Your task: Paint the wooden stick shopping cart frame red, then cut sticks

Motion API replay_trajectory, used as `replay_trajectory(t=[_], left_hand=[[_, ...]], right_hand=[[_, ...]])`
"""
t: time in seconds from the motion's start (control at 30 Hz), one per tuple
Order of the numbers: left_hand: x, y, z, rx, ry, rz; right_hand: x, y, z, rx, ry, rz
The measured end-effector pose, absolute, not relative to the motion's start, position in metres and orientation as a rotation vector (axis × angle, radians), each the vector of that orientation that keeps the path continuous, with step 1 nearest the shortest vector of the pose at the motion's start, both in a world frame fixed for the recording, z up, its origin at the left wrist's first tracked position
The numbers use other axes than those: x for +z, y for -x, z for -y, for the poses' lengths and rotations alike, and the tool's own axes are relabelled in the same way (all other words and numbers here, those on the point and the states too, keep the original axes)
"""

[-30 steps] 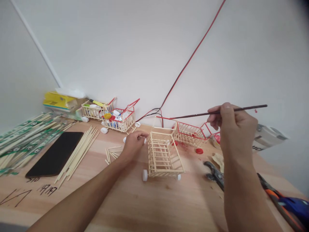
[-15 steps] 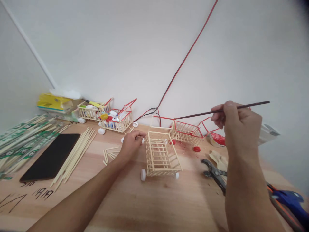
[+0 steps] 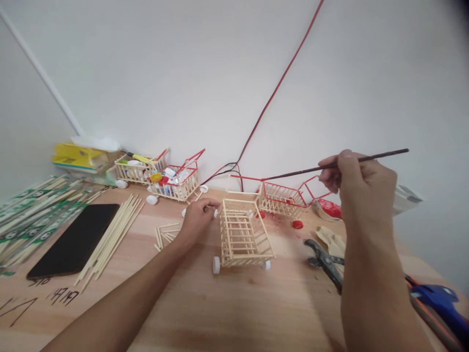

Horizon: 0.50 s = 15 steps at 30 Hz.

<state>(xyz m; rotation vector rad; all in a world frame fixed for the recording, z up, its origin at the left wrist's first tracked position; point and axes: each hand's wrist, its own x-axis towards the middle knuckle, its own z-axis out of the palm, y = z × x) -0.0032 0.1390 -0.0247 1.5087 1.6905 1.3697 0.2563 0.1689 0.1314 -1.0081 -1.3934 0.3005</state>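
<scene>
A small unpainted stick cart [image 3: 242, 234] with white cap wheels stands mid-table. My left hand [image 3: 198, 218] rests at its back left corner, fingers pinched at that corner's wheel and frame. My right hand [image 3: 357, 188] is raised above the table on the right, fingers closed on a thin dark paintbrush [image 3: 381, 156] that points left toward a red-painted cart [image 3: 284, 198] by the wall.
Two filled stick carts [image 3: 161, 176] stand at the back left by a yellow box [image 3: 75, 155]. A black phone [image 3: 75, 239], loose chopsticks [image 3: 113, 234] and wrapped chopsticks [image 3: 32, 210] lie left. Pliers [image 3: 324, 261], a red paint lid [image 3: 330, 209] and a blue tool [image 3: 437, 300] lie right.
The view has drifted slightly, and my right hand with the brush sits a little higher. My left hand stays at the cart's corner.
</scene>
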Motion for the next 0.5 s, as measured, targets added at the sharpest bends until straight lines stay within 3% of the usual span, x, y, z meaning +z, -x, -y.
replay_trajectory(t=[0.17,0.5], left_hand=[[-0.026,0.003,-0.139,1.383,-1.525,-1.678],[-0.019,0.001,-0.136,1.377,-1.508,-1.671]], right_hand=[[0.133,-0.257,-0.164,0.250,0.992,1.401],[0.118,-0.220,-0.153,0.552,0.724,1.514]])
